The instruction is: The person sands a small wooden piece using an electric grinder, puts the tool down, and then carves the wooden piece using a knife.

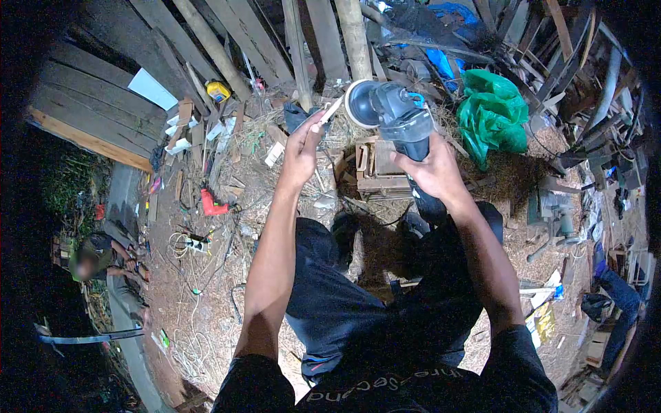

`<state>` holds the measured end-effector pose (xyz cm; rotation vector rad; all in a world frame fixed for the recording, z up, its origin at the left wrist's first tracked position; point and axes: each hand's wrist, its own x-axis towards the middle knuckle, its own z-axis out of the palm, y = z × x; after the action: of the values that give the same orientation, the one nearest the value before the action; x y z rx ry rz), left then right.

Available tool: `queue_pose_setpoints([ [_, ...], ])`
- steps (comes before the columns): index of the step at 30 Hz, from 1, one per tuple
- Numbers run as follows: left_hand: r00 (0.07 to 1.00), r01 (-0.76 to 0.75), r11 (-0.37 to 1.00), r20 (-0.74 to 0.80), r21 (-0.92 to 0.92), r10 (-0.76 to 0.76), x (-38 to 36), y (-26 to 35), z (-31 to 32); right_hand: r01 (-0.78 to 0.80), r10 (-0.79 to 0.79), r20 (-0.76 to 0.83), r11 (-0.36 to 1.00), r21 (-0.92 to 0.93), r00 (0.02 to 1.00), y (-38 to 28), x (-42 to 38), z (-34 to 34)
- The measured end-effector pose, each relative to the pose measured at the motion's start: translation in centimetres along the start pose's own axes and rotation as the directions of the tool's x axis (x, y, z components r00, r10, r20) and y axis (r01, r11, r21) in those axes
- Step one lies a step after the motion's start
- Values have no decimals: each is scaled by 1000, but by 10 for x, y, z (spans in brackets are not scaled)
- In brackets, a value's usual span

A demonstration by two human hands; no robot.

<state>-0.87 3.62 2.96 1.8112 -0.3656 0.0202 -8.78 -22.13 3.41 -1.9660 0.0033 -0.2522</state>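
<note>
My left hand [301,153] is closed on a small, thin strip of pale wood [332,111], pinching its lower end. The strip's upper end reaches the edge of a round sanding disc [359,104]. That disc is mounted on a dark angle grinder [406,117], tilted with its head up and to the left. Around the grinder's body, my right hand [436,173] is wrapped, thumb across the near side. Below the tool, between my feet and the plank wall, sits a low stack of wooden boards [383,183].
A green plastic bag [491,111] lies at right. On the left are a red power drill [213,204], a power strip [198,244] with loose cords, and a yellow container [218,91]. Wooden planks [241,38] lean ahead. Another person [113,258] sits far left.
</note>
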Motion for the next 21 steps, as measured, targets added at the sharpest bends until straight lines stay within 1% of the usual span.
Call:
queue_pose_setpoints([
  [3,1000,-10,999,26,-37,11,-2,0,2,5,-5,-34,1000,18,999,-7,-2,0],
  [6,1000,-11,999,14,-37,12,-3,-1,-4,-39,40,-20,999,35,999,-1,2,1],
  [10,999,45,998,19,40,-45,0,3,-3,41,-42,-34,998,-38,999,-7,-2,0],
  [13,998,-48,997,46,55,45,3,-6,2,106,-107,-31,994,-39,994,6,-1,6],
  [15,998,-51,998,35,20,50,1,-6,2,119,-120,-44,992,-34,992,4,-1,9],
  [16,998,-54,999,25,2,54,0,-4,0,0,0,15,1000,-24,1000,-6,-2,1],
  [19,1000,21,993,4,119,-22,-5,9,-6,24,-24,-35,1000,9,999,-4,2,-2],
  [21,1000,-11,996,15,89,10,-2,5,-5,-10,10,3,1000,1,1000,-1,3,-3],
])
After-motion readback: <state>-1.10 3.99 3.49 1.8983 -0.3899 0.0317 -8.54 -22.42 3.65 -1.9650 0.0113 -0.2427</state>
